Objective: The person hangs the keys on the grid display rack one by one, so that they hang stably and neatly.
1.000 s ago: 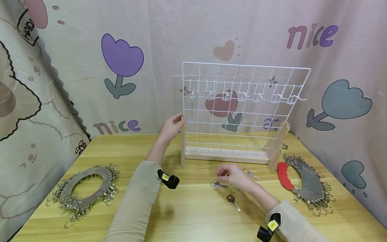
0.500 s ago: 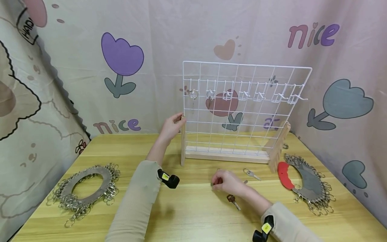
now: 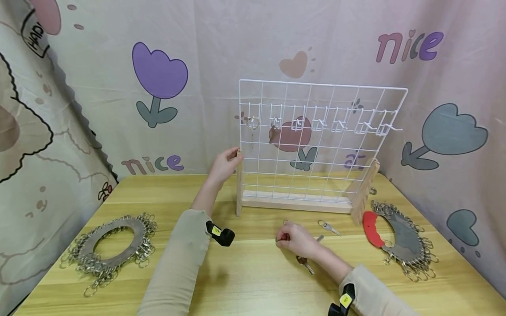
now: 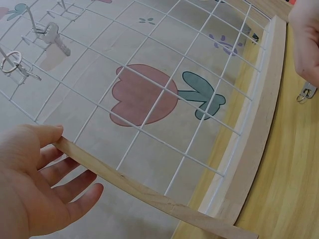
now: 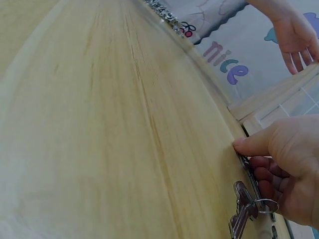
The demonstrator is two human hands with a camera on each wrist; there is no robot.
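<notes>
My left hand (image 3: 226,166) pinches the top of the wooden side post (image 4: 124,181) of a white wire grid rack (image 3: 308,151), thumb on the near side. A key ring (image 3: 253,123) hangs from the leftmost hook; a key (image 4: 57,39) hangs from the second. In front of the rack my right hand (image 3: 295,239) is low at the table, thumb and fingers closing on a key that they mostly cover. Just beside it lies a brown-headed key (image 5: 243,206) with a ring. Another key (image 3: 329,227) lies behind the hand.
Several white hooks (image 3: 337,126) run along the grid to the right. A metal ring plate (image 3: 136,228) with many key rings lies at left. A similar plate (image 3: 407,239) with a red section (image 3: 372,229) lies at right. A patterned curtain (image 3: 213,44) stands behind the table.
My right hand has moved slightly left and down onto the key that lay in the open before. The key on the second hook has swung round. My left hand stays on the post.
</notes>
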